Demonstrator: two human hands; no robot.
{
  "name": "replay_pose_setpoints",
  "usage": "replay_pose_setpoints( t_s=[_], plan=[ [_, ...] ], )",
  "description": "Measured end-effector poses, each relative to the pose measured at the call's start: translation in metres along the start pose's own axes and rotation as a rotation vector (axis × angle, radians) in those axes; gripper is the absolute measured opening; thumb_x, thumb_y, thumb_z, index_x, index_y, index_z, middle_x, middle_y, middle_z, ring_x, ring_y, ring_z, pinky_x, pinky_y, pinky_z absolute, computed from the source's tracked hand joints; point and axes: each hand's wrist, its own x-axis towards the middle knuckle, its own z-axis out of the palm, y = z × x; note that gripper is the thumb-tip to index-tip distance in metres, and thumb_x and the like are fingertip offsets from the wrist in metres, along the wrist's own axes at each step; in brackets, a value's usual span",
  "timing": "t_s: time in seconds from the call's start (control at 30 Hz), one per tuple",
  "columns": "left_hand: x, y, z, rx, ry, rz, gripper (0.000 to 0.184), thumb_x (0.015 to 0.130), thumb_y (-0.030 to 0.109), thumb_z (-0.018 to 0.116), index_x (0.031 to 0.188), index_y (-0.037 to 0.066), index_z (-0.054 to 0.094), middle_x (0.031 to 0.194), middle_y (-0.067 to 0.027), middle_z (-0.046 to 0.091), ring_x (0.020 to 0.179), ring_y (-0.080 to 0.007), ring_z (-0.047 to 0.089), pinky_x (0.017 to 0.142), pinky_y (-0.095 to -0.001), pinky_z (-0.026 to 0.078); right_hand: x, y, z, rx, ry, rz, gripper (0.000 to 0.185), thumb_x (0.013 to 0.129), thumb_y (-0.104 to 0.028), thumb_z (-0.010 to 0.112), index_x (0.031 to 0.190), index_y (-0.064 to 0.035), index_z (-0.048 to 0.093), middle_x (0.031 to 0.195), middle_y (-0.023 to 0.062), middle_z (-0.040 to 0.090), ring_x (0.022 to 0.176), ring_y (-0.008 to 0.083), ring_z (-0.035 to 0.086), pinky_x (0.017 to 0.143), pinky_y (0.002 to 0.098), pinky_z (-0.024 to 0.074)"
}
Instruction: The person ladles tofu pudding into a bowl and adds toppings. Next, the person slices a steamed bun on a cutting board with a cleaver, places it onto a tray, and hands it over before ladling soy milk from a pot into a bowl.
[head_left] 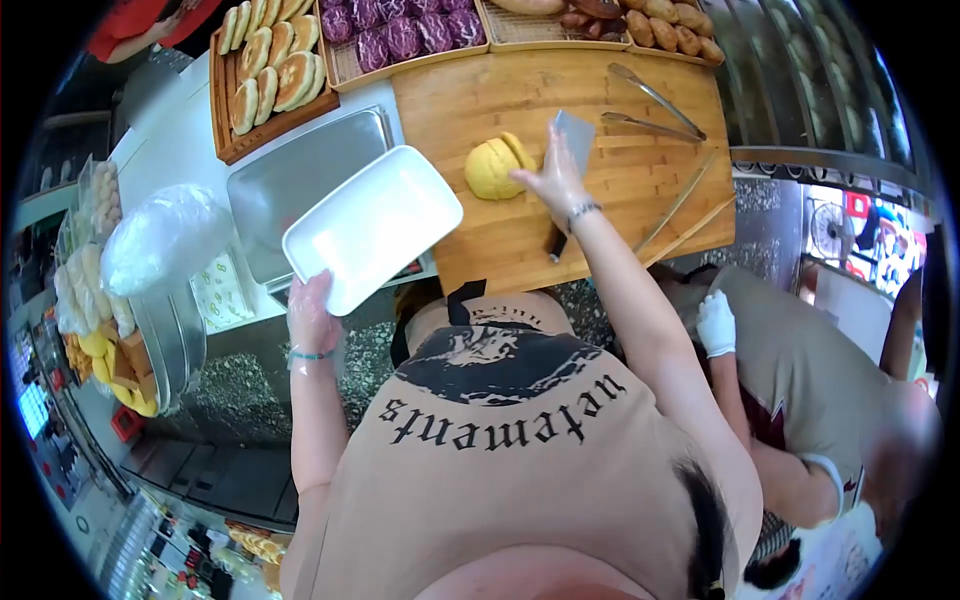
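Observation:
My left hand (312,308), in a clear plastic glove, grips the lower left corner of a white rectangular tray (375,228), which is tilted over the counter. On the wooden board (440,100) lies a round yellow bun (492,168) with cuts through its right part. Just right of the bun is my right hand (558,178), its fingers spread and its thumb near the bun. A wide-bladed knife (577,140) lies beside and partly under that hand, its dark handle pointing toward me.
Metal tongs (660,100) lie at the board's back right. Trays of flat breads (275,75), purple buns (400,35) and brown rolls (672,25) line the back. A metal pan (270,220) and plastic bag (165,238) are left. A white-gloved co-worker (800,380) is at right.

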Motion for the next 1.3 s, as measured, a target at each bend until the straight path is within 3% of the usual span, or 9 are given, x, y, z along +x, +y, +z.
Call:
replay_pose_setpoints(
  t_s=[0.33,0.43,0.53,0.6,0.73,1.0,1.13,1.23,1.3],
  plan=[
    [0.058,0.040,-0.065,0.377,-0.008,0.088,0.039,0.087,0.012,0.050,0.123,-0.005,0.047,0.109,-0.0119,0.059,0.095,-0.0179,0.057,0.085,-0.0307,0.046,0.027,-0.057,0.091,-0.454,0.124,0.260,0.094,0.062,-0.040,0.080,0.141,-0.0209,0.034,0.137,0.0209,0.039,0.118,0.0366,0.046,0.097,0.0535,0.0388],
    [0.072,0.021,-0.074,0.298,-0.093,0.111,0.039,0.089,0.009,0.049,0.125,-0.005,0.045,0.111,-0.0129,0.059,0.097,-0.0185,0.057,0.086,-0.0310,0.046,0.035,-0.063,0.079,-0.308,0.143,0.340,0.088,0.064,-0.036,0.079,0.138,-0.0159,0.037,0.126,0.0196,0.050,0.111,0.0361,0.052,0.093,0.0468,0.0448],
    [0.070,0.017,-0.055,0.223,-0.136,0.080,0.038,0.090,0.008,0.047,0.126,-0.005,0.043,0.112,-0.0136,0.058,0.100,-0.0193,0.057,0.089,-0.0317,0.046,0.004,-0.124,0.035,0.614,0.221,0.444,0.085,0.064,-0.030,0.079,0.136,-0.0095,0.039,0.113,0.0198,0.057,0.104,0.0358,0.056,0.090,0.0418,0.0480],
    [0.064,0.014,-0.037,0.174,-0.143,0.187,0.036,0.091,0.008,0.047,0.125,-0.004,0.043,0.113,-0.0137,0.058,0.101,-0.0197,0.057,0.090,-0.0322,0.046,-0.032,-0.176,0.023,0.740,0.154,0.164,0.083,0.064,-0.027,0.079,0.134,-0.0048,0.039,0.114,0.0219,0.056,0.108,0.0344,0.055,0.092,0.0424,0.0467],
    [0.037,-0.007,-0.010,0.155,-0.269,0.264,0.035,0.093,0.007,0.043,0.126,-0.003,0.041,0.114,-0.0146,0.057,0.101,-0.0195,0.057,0.088,-0.0321,0.047,-0.084,-0.269,0.056,-0.154,0.166,-0.071,0.086,0.069,-0.040,0.075,0.136,-0.0024,0.037,0.134,0.0281,0.040,0.120,0.0423,0.043,0.099,0.0487,0.0394],
    [-0.014,-0.006,-0.055,-0.268,-0.261,0.164,0.039,0.092,0.005,0.044,0.130,0.000,0.037,0.118,-0.0131,0.055,0.104,-0.0235,0.059,0.088,-0.0347,0.051,-0.130,-0.237,0.018,-0.087,0.562,-0.501,0.074,0.083,-0.037,0.066,0.140,-0.0021,0.034,0.131,0.0247,0.045,0.120,0.0364,0.045,0.099,0.0454,0.0390],
    [-0.040,0.032,-0.105,-0.172,-0.204,0.063,0.036,0.091,0.005,0.047,0.126,-0.001,0.041,0.116,-0.0117,0.057,0.105,-0.0203,0.058,0.090,-0.0335,0.049,-0.156,-0.235,0.004,0.776,-0.325,0.065,0.043,0.095,-0.015,0.049,0.133,0.0023,0.041,0.115,0.0072,0.057,0.103,0.0162,0.055,0.092,0.0283,0.0428],
    [-0.015,0.024,-0.171,0.221,-0.408,0.411,0.037,0.093,0.012,0.052,0.127,0.000,0.043,0.114,-0.0108,0.059,0.103,-0.0186,0.058,0.089,-0.0315,0.048,-0.177,-0.267,0.019,0.868,-0.474,0.047,0.037,0.095,-0.008,0.043,0.132,0.0007,0.043,0.118,0.0051,0.056,0.105,0.0115,0.053,0.091,0.0267,0.0440],
    [-0.070,0.104,-0.157,-0.148,-0.370,0.101,0.046,0.096,0.022,0.052,0.134,0.001,0.039,0.117,-0.0125,0.057,0.103,-0.0177,0.057,0.090,-0.0314,0.048,-0.181,-0.294,0.033,1.020,-0.481,0.102,0.038,0.095,-0.010,0.045,0.132,0.0000,0.043,0.117,0.0054,0.057,0.104,0.0119,0.054,0.092,0.0274,0.0443]
  ],
)
